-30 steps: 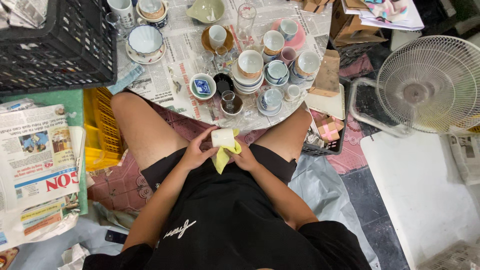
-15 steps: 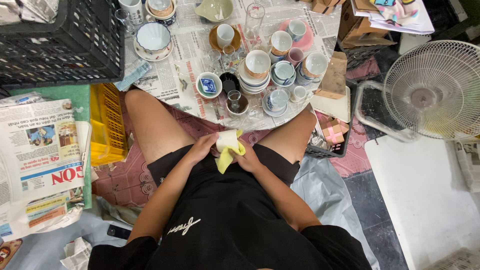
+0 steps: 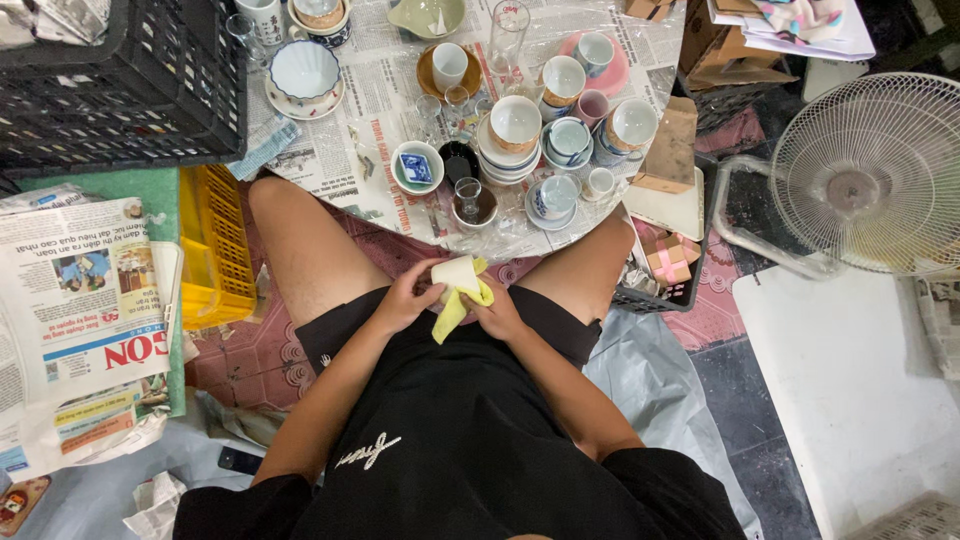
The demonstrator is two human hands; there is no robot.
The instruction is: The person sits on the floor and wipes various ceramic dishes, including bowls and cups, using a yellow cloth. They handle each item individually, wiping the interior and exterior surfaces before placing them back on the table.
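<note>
At the centre of the frame, we held a small white cup [image 3: 457, 273] over our lap, and a yellow cloth [image 3: 452, 313] hung down from under it. Our left hand [image 3: 407, 297] was closed around the left side of the cup, and our right hand [image 3: 497, 312] was closed on the cloth and pressed it against the cup from the right. Compared with one second before, the cup sat in almost the same place between our thighs, and both hands remained on it; only the cloth seemed a little more gathered below the cup, so we judged that the wiping went on and was not finished. In the upper middle of the frame many cups, saucers and small glasses stood close together on a round table covered with newspaper [image 3: 360, 160], among them a stack of white bowls [image 3: 514, 127] and a small dish with a blue pattern [image 3: 416, 167]. A black plastic crate [image 3: 110, 85] was at the upper left, a yellow basket [image 3: 212, 250] just below it, and a white fan [image 3: 868, 175] lay at the right.
</note>
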